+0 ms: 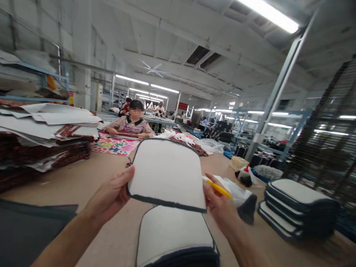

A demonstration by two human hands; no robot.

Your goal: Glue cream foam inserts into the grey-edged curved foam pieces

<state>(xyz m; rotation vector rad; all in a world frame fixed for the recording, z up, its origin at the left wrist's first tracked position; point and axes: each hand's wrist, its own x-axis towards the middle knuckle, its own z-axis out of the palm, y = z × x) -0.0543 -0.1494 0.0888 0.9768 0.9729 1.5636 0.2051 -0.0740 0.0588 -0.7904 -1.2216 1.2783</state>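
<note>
A white panel with a dark bound edge [167, 172] is held up before me, its pale face towards me. My left hand [117, 194] pinches its left side, thumb in front and fingers behind. On the other side my right hand [219, 198] grips the right edge and also has a slim yellow-handled tool [219, 189] between its fingers; its tip is hidden. Just below lies a stack of similar dark-edged panels [174, 235] on the brown table [111, 237].
Another stack of panels [300, 207] stands at the right. A tall pile of sheets [43, 130] fills the left, above dark fabric [26, 232]. A bottle with a red tip [246, 174] and plastic bags lie at the right. Across the table sits a co-worker [132, 123] beside floral fabric [115, 145].
</note>
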